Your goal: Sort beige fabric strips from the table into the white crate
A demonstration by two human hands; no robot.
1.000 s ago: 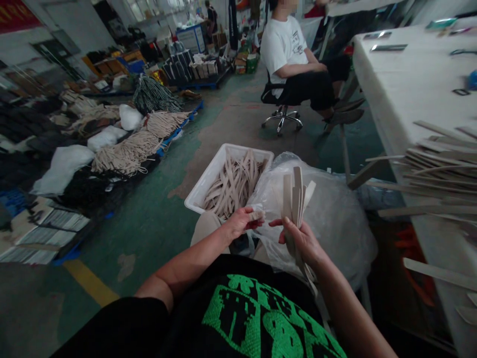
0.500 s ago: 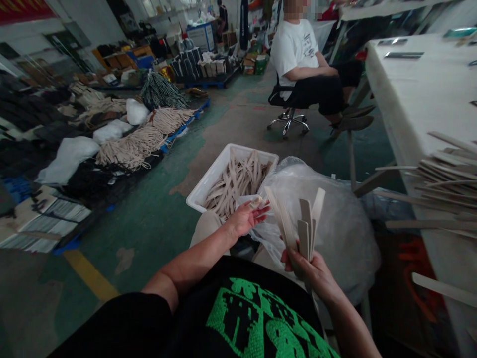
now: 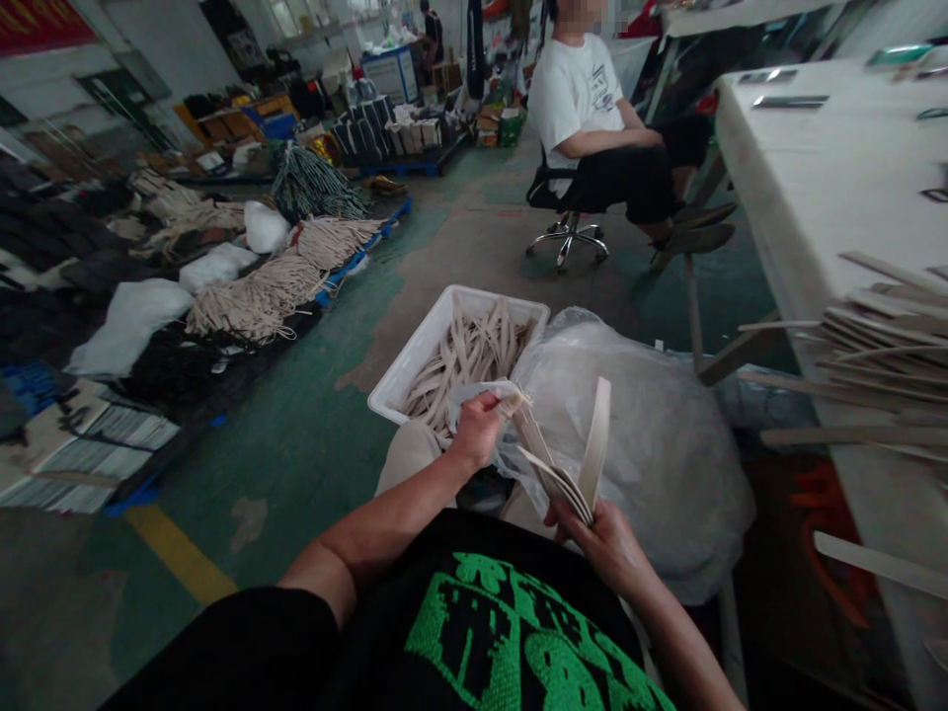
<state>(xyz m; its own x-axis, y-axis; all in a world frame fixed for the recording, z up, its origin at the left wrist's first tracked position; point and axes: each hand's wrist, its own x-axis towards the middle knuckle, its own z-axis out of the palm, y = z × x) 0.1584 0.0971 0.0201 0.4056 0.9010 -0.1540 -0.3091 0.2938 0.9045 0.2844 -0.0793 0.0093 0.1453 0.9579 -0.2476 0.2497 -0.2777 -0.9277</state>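
Note:
My right hand is wrapped round the lower ends of several flat beige strips, which fan out upward from it. One strip stands up to the right, while others lean left. My left hand is closed at the upper tip of the left-leaning strips, with thumb and fingers pinched there. A pale covering shows at its thumb. Just beyond the left hand sits a white plastic bin holding many similar loose strips. Thin clear plastic film hangs around the left hand.
A large bulging clear plastic bag stands right of the bin. On the right, a pale table bears a pile of strips overhanging its edge. A person sits on a swivel chair ahead. Bundled cords lie on pallets at left.
My left hand has gone from spread fingers to a pinch at the strips' tip. The strips in my right hand have tilted left and spread apart.

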